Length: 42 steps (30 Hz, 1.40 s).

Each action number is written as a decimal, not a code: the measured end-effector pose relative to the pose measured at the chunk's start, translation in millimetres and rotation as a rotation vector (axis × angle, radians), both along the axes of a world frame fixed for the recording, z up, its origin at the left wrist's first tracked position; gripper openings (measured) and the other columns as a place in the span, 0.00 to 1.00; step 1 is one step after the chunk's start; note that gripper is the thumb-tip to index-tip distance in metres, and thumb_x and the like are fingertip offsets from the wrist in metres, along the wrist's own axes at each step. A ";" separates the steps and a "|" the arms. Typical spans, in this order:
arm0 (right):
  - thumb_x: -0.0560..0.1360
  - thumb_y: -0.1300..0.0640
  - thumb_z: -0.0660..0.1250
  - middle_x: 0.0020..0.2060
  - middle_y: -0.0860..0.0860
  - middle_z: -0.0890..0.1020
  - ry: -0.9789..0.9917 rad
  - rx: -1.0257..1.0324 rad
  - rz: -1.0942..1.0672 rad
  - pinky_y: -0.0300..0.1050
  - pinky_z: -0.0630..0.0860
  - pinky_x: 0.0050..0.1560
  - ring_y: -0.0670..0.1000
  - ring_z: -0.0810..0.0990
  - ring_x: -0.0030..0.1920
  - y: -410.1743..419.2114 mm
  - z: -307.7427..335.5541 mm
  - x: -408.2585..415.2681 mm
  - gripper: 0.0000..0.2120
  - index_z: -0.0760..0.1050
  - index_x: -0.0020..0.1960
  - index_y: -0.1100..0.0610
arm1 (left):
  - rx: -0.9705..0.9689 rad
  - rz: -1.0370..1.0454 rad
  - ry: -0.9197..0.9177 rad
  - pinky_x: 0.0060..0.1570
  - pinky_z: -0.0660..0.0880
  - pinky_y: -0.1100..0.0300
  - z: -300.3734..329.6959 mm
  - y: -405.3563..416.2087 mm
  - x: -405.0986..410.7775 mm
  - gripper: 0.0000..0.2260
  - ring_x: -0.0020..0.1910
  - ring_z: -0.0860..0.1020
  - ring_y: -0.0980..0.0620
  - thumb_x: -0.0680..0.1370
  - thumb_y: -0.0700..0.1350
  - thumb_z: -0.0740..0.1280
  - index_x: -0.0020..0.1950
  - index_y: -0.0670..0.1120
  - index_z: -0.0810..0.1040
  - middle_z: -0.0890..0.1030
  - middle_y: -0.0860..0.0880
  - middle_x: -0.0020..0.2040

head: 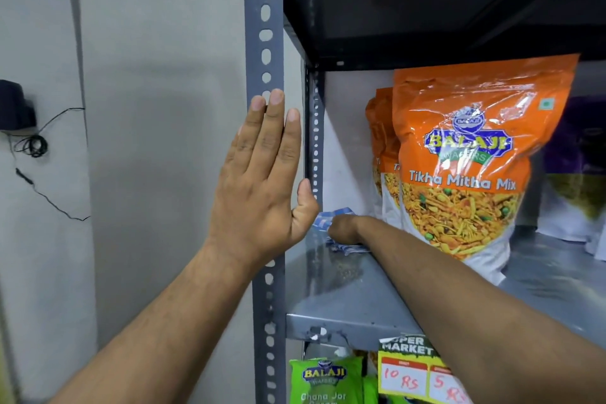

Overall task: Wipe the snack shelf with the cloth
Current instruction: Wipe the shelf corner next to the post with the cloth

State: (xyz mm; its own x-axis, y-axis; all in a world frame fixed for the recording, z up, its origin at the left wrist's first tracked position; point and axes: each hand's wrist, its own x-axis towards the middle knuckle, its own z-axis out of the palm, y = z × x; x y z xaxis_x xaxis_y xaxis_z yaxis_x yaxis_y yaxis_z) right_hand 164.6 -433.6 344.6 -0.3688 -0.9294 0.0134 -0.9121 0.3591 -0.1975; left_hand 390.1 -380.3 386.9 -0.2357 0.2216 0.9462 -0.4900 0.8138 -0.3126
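A grey metal snack shelf [331, 292] runs from the slotted front post [264, 52] to the right. My right hand [342, 229] reaches deep into the shelf's back left corner and presses a blue-and-white checked cloth [323, 219] onto the shelf surface. My left hand [262, 180] lies flat against the slotted post, fingers straight and together, thumb hooked round the post's inner edge. Some dusty crumbs show on the shelf just in front of the cloth.
Orange Tikha Mitha Mix bags [465, 167] stand on the shelf right of my right arm, with purple-and-white bags [577, 180] further right. Green snack packets [324, 380] and yellow price tags [413, 371] hang below. A dark shelf [426, 10] sits overhead; wall and cables left.
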 end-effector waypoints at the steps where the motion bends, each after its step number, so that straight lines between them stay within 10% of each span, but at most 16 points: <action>1: 0.80 0.60 0.53 0.70 0.56 0.70 -0.036 -0.010 0.032 0.38 0.64 0.61 0.55 0.69 0.68 5.4 0.0 1.6 0.19 0.67 0.70 0.60 | -0.001 -0.002 -0.001 0.76 0.58 0.37 0.2 0.5 0.2 0.28 0.77 0.56 0.30 0.79 0.46 0.55 0.75 0.30 0.62 0.60 0.29 0.76; 8: 0.79 0.48 0.54 0.66 0.50 0.75 -0.133 -0.067 0.186 0.18 0.59 0.42 0.37 0.70 0.39 31.5 -3.7 12.5 0.19 0.74 0.65 0.52 | 0.008 -0.005 0.005 0.76 0.59 0.38 0.3 3.5 0.3 0.28 0.77 0.56 0.31 0.79 0.45 0.56 0.74 0.29 0.63 0.60 0.30 0.76; 11: 0.76 0.47 0.55 0.50 0.42 0.79 -0.150 -0.094 0.198 0.27 0.60 0.35 0.36 0.70 0.35 46.4 2.0 18.4 0.14 0.79 0.52 0.41 | 0.008 -0.004 0.015 0.75 0.60 0.37 0.3 5.6 0.9 0.28 0.77 0.57 0.31 0.79 0.46 0.56 0.74 0.29 0.63 0.61 0.30 0.75; 13: 0.72 0.46 0.58 0.43 0.44 0.80 -0.219 -0.147 0.150 0.34 0.65 0.38 0.40 0.75 0.38 50.2 5.5 14.7 0.10 0.78 0.40 0.43 | 0.007 0.002 0.019 0.75 0.60 0.37 0.1 5.0 1.2 0.28 0.77 0.57 0.31 0.78 0.45 0.57 0.74 0.29 0.64 0.61 0.30 0.75; 18: 0.77 0.57 0.59 0.52 0.61 0.82 -0.277 -0.341 -0.013 0.44 0.72 0.44 0.59 0.79 0.49 24.4 17.2 -2.6 0.13 0.77 0.55 0.62 | 0.032 0.000 0.010 0.76 0.59 0.38 0.7 2.9 -1.0 0.28 0.77 0.56 0.32 0.78 0.45 0.58 0.74 0.30 0.64 0.60 0.31 0.76; 26: 0.73 0.33 0.51 0.72 0.51 0.66 -0.126 0.047 0.122 0.55 0.57 0.72 0.56 0.66 0.70 -5.5 12.8 -2.0 0.30 0.66 0.70 0.45 | 0.028 -0.031 0.019 0.78 0.55 0.41 -2.1 -1.9 -1.2 0.28 0.79 0.54 0.33 0.78 0.45 0.57 0.75 0.33 0.64 0.59 0.32 0.77; 31: 0.53 0.26 0.50 0.70 0.47 0.68 -0.197 0.041 0.142 0.54 0.59 0.71 0.54 0.68 0.66 -12.6 6.0 -9.8 0.41 0.69 0.64 0.36 | 0.025 -0.042 0.022 0.78 0.55 0.42 -1.1 -2.6 -2.5 0.28 0.78 0.54 0.33 0.77 0.45 0.58 0.74 0.32 0.65 0.59 0.32 0.77; 37: 0.59 0.24 0.50 0.65 0.42 0.71 -0.182 0.028 0.231 0.49 0.60 0.67 0.48 0.69 0.59 15.5 7.0 13.2 0.22 0.70 0.50 0.24 | 0.030 -0.046 0.020 0.78 0.55 0.42 -1.3 0.3 0.4 0.29 0.78 0.54 0.33 0.77 0.45 0.58 0.75 0.32 0.64 0.59 0.32 0.77; 42: 0.80 0.47 0.53 0.72 0.52 0.68 -0.102 0.053 0.302 0.41 0.59 0.59 0.51 0.69 0.66 45.0 1.1 36.4 0.21 0.66 0.71 0.50 | 0.025 -0.043 0.019 0.77 0.57 0.40 -1.5 1.4 1.1 0.29 0.77 0.57 0.32 0.77 0.46 0.58 0.74 0.30 0.62 0.60 0.31 0.76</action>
State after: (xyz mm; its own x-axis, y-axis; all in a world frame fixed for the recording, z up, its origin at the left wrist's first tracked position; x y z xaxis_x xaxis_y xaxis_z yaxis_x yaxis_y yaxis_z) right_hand 200.9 -388.6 345.7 -0.0733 -0.9955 -0.0606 -0.9556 0.0875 -0.2813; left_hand 391.3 -378.9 385.4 -0.2080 0.2076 0.9559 -0.4603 0.8415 -0.2829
